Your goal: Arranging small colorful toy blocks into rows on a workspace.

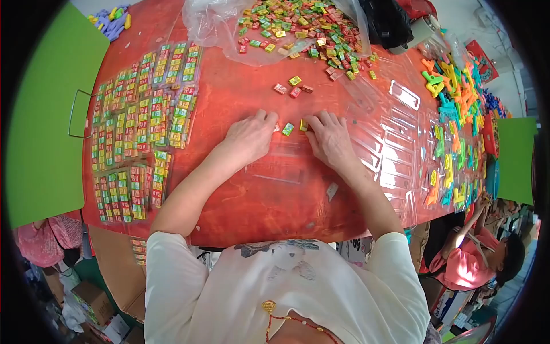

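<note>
Near the middle of the red table, my left hand (250, 136) is closed, its fingertips at a small red box-shaped piece (277, 127) that is partly hidden. My right hand (330, 139) pinches a small yellow box-shaped piece (303, 124) between thumb and fingers. Between the two hands lies a green piece (288, 129). A clear plastic blister tray (281, 172), hard to make out against the red, lies just in front of my hands. Slightly farther off are a yellow piece (295, 81) and several red ones (295, 92).
Filled blister trays (132, 114) stand in rows at left. A heap of loose coloured pieces (303, 28) lies on plastic film (209, 26) at the far side. Empty clear trays (395, 149) and bright toy guns (452, 86) cover the right. A co-worker (470, 258) sits at lower right.
</note>
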